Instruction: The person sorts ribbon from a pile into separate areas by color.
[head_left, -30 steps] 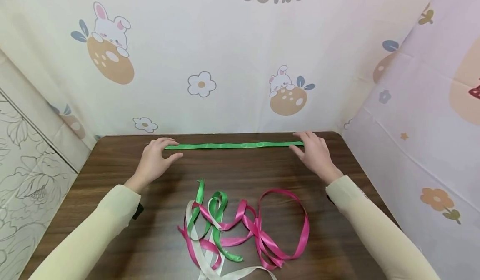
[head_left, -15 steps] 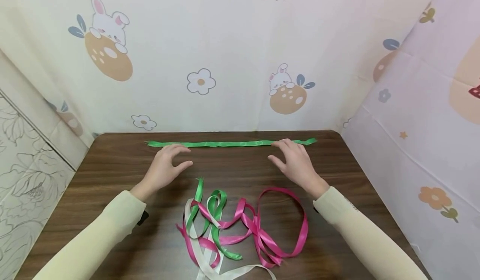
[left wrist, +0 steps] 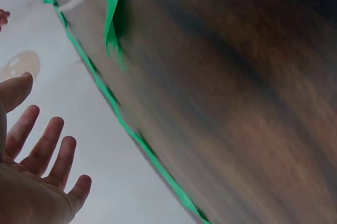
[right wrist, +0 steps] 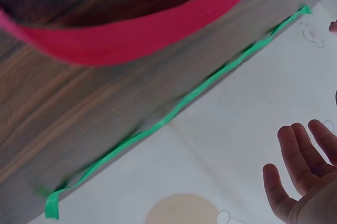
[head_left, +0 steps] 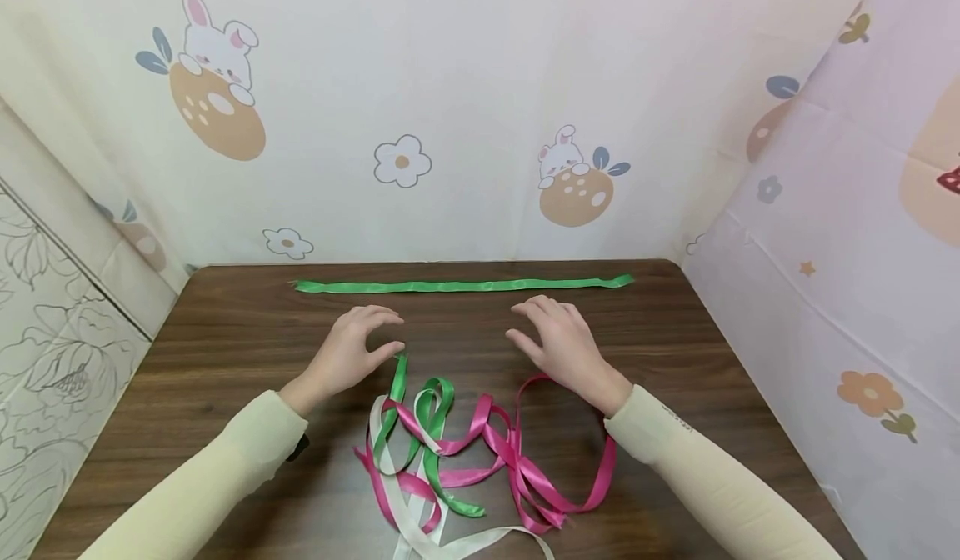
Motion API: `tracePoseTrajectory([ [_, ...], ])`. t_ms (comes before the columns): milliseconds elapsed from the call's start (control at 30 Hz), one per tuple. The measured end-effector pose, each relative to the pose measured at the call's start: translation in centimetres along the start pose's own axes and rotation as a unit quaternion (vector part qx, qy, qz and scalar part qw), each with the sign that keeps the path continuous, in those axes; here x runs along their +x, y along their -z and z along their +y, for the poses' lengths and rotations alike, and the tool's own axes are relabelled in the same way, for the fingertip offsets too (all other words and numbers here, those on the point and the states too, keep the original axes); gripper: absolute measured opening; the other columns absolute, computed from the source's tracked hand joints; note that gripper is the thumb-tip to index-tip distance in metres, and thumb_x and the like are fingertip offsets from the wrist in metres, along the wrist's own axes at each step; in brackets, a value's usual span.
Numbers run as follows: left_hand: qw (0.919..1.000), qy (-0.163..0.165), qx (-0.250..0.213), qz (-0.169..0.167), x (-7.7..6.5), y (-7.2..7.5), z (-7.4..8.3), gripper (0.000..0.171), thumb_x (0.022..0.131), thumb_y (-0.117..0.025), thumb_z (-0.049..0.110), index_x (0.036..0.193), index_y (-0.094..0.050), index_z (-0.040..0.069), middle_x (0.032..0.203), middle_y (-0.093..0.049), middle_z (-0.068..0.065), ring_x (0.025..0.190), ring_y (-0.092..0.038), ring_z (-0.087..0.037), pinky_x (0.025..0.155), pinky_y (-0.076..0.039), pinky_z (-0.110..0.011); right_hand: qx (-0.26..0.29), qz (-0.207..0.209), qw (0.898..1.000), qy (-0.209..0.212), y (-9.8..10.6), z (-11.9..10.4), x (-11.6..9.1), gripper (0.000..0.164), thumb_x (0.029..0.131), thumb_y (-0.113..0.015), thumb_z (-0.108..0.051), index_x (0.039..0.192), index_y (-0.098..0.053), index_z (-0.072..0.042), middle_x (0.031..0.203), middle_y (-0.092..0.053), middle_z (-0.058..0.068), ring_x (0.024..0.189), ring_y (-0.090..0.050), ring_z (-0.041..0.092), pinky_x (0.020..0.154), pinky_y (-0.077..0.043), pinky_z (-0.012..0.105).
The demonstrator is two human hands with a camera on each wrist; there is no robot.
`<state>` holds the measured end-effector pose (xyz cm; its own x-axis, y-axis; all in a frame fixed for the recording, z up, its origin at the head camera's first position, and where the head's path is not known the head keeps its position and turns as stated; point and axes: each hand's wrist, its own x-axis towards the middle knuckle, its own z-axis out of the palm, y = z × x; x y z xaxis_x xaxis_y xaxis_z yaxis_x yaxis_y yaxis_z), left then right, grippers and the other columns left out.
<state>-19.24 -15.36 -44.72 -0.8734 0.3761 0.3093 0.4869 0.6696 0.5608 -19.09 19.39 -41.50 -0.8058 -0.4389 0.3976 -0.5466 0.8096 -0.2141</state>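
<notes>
A straight green ribbon [head_left: 450,287] lies along the table's far edge, one frayed end to the left. My left hand [head_left: 347,352] hovers between that ribbon and a loose tangle, its thumb close above the tip of a second green ribbon [head_left: 401,372]. Opposite it, my right hand [head_left: 566,345] is over the table, overlapping the top of a pink ribbon [head_left: 604,477] loop in the head view. Both hands are empty, fingers relaxed and apart. In the left wrist view the palm of the left hand [left wrist: 39,174] shows, and the right hand [right wrist: 308,179] is likewise bare of anything.
A white ribbon [head_left: 408,527] twists through the pink and green ones near the front of the brown wooden table [head_left: 247,327]. Patterned curtain [head_left: 465,110] stands behind the table, with more cloth [head_left: 832,310] at the right side.
Both hands have left the ends of the straight green ribbon and moved inward and toward the tangle. The ribbon now lies fully exposed; the tangle has kept its shape.
</notes>
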Motion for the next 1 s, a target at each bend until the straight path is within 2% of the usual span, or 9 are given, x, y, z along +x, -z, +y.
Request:
tracePoseTrajectory([
  [233, 0.9999, -0.003, -0.006, -0.014, -0.5, -1.2, 0.4, 0.037, 0.089, -0.082, 0.019, 0.122, -0.073, 0.008, 0.129, -0.07, -0.011, 0.124, -0.061, -0.035, 0.11, -0.042, -0.064, 0.001, -0.014, 1.0, 0.006, -0.4, -1.1, -0.2, 0.038, 0.092, -0.078, -0.032, 0.122, -0.072, -0.01, 0.115, -0.07, 0.006, 0.109, -0.069, 0.026, 0.097, -0.051, 0.048],
  [1000, 0.9977, -0.015, 0.006, -0.066, -1.6, -3.4, 1.4, 0.034, 0.09, -0.081, 0.024, 0.119, -0.074, 0.008, 0.122, -0.073, -0.007, 0.119, -0.064, -0.032, 0.108, -0.045, -0.062, -0.009, -0.039, 0.999, 0.023, -2.3, -5.1, -0.8, 0.038, 0.091, -0.079, -0.038, 0.118, -0.074, -0.012, 0.113, -0.074, 0.003, 0.108, -0.069, 0.02, 0.095, -0.055, 0.044],
])
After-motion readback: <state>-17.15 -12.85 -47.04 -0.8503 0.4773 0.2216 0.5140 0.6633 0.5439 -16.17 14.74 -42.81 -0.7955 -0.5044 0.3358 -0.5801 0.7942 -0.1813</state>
